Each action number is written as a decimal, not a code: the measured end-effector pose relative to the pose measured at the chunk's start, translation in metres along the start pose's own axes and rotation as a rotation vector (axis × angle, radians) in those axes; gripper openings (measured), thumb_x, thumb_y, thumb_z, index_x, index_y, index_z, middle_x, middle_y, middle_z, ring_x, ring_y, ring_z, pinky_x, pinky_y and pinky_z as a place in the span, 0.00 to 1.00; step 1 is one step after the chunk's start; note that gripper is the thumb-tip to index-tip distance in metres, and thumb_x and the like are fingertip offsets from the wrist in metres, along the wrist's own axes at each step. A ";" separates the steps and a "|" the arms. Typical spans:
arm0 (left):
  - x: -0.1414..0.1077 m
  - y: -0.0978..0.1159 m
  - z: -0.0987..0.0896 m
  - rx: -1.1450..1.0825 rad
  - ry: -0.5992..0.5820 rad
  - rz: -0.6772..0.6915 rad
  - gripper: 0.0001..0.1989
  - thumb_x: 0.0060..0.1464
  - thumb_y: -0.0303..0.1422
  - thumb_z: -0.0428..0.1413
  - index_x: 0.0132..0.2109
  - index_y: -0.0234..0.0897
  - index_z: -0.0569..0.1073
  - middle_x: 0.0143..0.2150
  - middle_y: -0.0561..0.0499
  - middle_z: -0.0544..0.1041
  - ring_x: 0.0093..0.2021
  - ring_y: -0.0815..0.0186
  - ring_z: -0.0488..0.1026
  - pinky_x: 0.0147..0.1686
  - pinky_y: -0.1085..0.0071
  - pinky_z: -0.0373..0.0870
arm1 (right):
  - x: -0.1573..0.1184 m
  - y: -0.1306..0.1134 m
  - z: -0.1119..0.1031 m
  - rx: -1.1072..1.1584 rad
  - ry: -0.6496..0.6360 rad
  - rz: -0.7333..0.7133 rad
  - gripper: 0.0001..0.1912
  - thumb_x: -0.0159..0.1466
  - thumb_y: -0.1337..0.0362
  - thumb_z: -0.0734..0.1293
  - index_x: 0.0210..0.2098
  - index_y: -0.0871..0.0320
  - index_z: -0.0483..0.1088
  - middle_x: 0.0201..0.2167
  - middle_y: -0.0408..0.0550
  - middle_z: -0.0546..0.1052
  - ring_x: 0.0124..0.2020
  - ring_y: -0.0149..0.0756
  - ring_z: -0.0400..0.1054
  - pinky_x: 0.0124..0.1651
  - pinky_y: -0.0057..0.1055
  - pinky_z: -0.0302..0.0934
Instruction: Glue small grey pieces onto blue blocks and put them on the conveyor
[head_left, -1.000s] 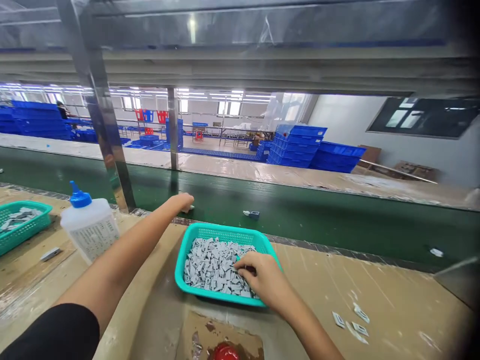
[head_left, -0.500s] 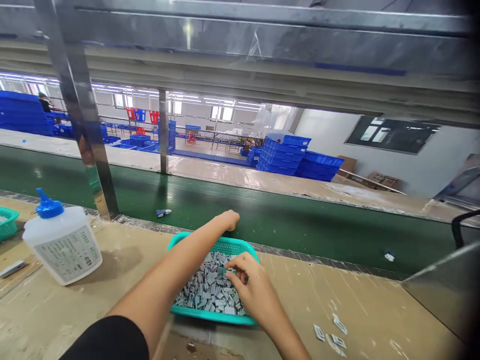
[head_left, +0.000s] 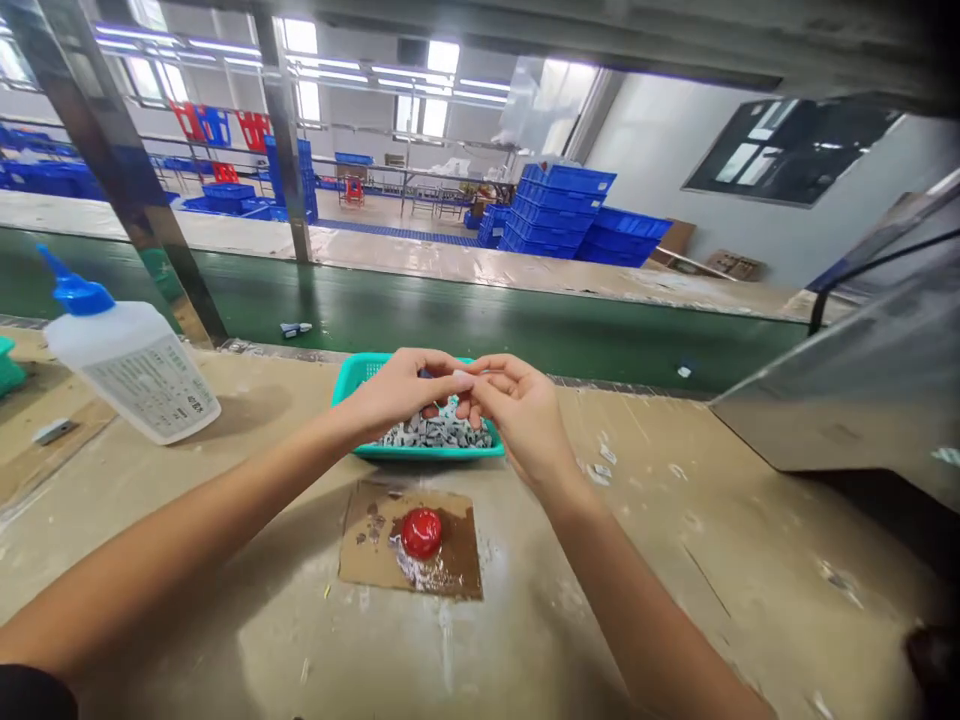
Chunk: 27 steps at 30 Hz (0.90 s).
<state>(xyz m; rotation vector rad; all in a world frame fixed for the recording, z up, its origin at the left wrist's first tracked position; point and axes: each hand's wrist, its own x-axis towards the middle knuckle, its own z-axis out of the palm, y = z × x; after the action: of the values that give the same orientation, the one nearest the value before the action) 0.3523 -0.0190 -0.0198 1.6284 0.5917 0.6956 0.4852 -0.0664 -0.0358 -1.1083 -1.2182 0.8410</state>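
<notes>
My left hand (head_left: 409,390) and my right hand (head_left: 525,405) meet above the green basket (head_left: 427,453), fingertips pinched together. Between them is a small whitish plastic piece (head_left: 462,377), mostly covered by the fingers. A dark bit shows under my left fingers, too hidden to name. Many small grey plastic parts (head_left: 439,432) lie loose in the basket. Nearer to me, a round red, glossy thing (head_left: 421,533) sits on a wet brown cardboard piece (head_left: 367,560).
A white bottle with a blue nozzle cap (head_left: 142,365) stands at the left. Several grey parts (head_left: 602,470) lie to the right. Beyond the bench runs a green conveyor belt (head_left: 465,325) carrying a small blue-and-grey part (head_left: 295,329). Steel posts (head_left: 289,150) and a metal panel (head_left: 847,390) border the workspace.
My left hand has come back from the belt and joined my right hand over the basket. The view has tilted down, bringing the red thing and cardboard into sight.
</notes>
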 end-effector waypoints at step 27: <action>-0.040 0.012 -0.007 -0.917 0.265 -0.297 0.31 0.37 0.10 0.42 0.52 0.32 0.55 0.42 0.44 0.64 0.32 0.72 0.68 0.27 0.77 0.67 | -0.133 0.029 -0.034 -0.765 -0.093 -0.162 0.06 0.58 0.70 0.63 0.28 0.58 0.71 0.30 0.47 0.74 0.29 0.33 0.67 0.28 0.27 0.61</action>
<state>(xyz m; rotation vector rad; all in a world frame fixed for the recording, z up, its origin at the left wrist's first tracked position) 0.3196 -0.0445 -0.0117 0.5903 0.5647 0.8011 0.4961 -0.1895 -0.1012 -1.5516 -1.7497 0.2899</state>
